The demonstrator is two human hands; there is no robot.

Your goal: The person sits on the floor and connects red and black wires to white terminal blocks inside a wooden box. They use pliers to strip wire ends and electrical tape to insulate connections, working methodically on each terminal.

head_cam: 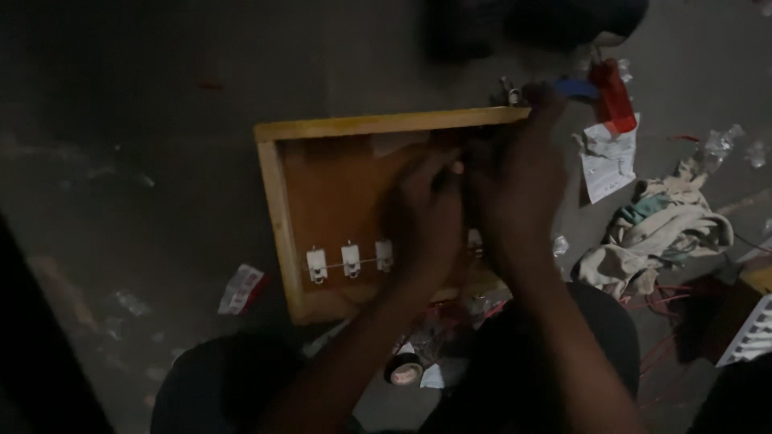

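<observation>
Head cam had your left hand (426,213) and right hand (515,173) bunched together over the wooden board (330,189), fingers curled, but whatever they pinched was too dark to tell. White switches (350,261) sat along the board's lower edge, tape roll (404,370) just below it.

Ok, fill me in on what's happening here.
A person is bent over a shallow wooden box lying on a dim concrete floor. Both hands, the left hand and the right hand, meet over its middle; what they grip is too dark to tell. Small white fittings sit in a row inside. A roll of tape, crumpled paper and cloth lie around.
</observation>
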